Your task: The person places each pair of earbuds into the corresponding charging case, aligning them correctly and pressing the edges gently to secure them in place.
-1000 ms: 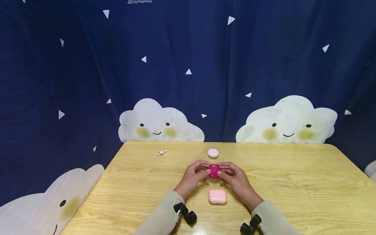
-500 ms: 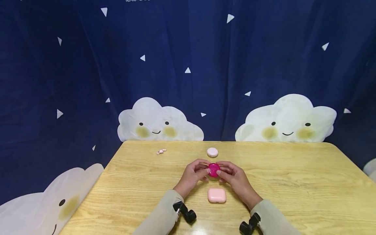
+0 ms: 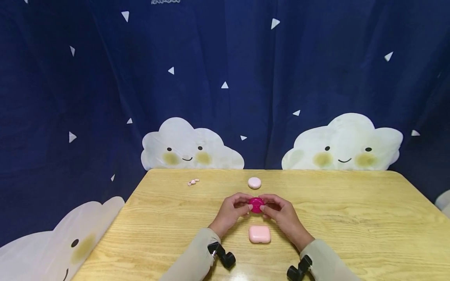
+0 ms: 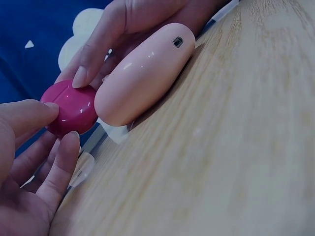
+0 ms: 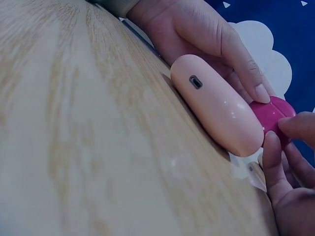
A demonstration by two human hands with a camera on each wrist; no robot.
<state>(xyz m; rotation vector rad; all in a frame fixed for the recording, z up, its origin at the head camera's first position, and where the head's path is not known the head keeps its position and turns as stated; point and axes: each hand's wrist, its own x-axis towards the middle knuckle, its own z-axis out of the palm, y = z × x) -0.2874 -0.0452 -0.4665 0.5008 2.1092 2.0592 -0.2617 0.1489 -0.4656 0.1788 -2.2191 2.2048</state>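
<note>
In the head view, a small, round, glossy magenta earbud case (image 3: 256, 205) is held between both hands over the middle of the table. My left hand (image 3: 230, 212) pinches its left side, thumb on the near face and fingers behind. From the other side my right hand (image 3: 284, 219) pinches it the same way. A seam line crosses the case, and its lid looks closed in the left wrist view (image 4: 74, 110). Nearer to me, between the wrists, a light pink rounded earbud case (image 3: 259, 234) lies on the table. Its charging port (image 5: 196, 82) shows in the right wrist view.
Beyond the hands sits a pale pink round case (image 3: 254, 183). A pair of small pink earbuds (image 3: 193, 182) lies at the back left of the wooden table (image 3: 351, 218). A dark blue curtain (image 3: 225, 47) with clouds hangs behind the far edge.
Both hands keep their pinch on the magenta earbud case and have barely shifted. The case looks tipped very slightly. Nothing else on the table has moved.
</note>
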